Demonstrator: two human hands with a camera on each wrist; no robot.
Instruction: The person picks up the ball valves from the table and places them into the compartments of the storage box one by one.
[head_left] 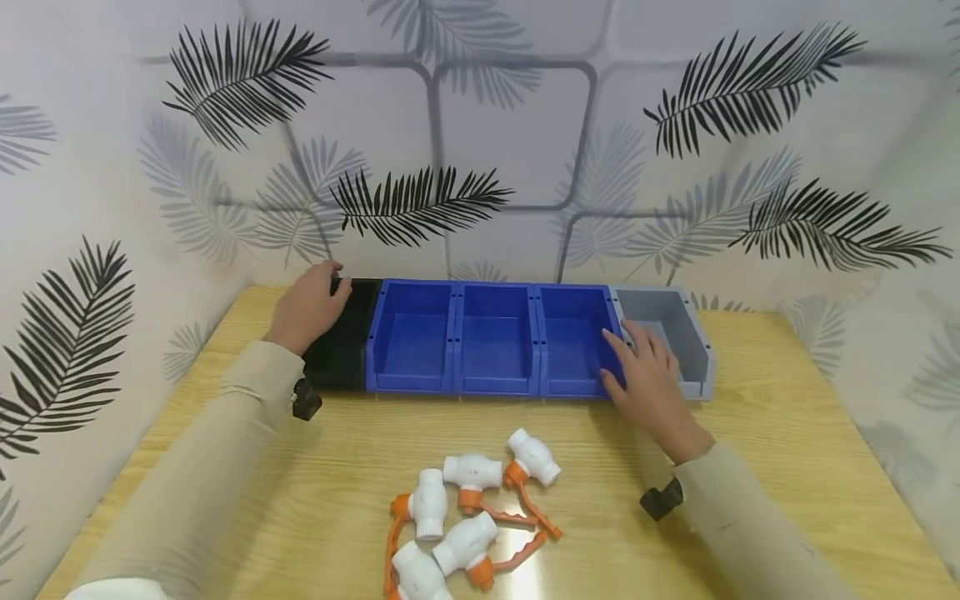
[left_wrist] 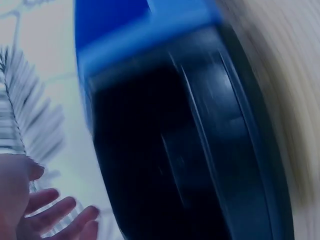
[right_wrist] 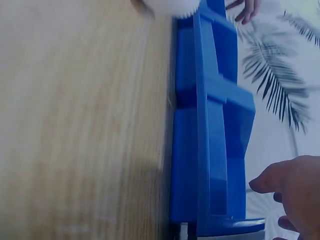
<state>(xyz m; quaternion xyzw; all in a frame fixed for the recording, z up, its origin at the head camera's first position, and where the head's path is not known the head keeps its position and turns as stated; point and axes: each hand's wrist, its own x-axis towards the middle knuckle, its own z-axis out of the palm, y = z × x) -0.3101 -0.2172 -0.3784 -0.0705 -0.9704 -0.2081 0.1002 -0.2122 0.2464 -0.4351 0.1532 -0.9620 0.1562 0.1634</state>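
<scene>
A row of joined bins runs along the back of the table: a black bin (head_left: 337,350) at the left, several blue bins (head_left: 412,382) in the middle, a grey bin (head_left: 697,342) at the right. My left hand (head_left: 310,308) is over the black bin, its fingers loosely bent and holding nothing; the left wrist view shows that hand (left_wrist: 45,205) beside the black bin (left_wrist: 210,135). Above the wall between the rightmost blue bin and the grey one, my right hand (head_left: 647,379) hovers with spread fingers. In the right wrist view, that hand (right_wrist: 295,192) is beside the blue bins (right_wrist: 200,165).
Several white valves with orange handles lie in a cluster at the front middle, one white valve (head_left: 472,472) nearest the bins. They rest on a wooden table (head_left: 315,492). A leaf-patterned wall (head_left: 510,133) stands right behind the bins.
</scene>
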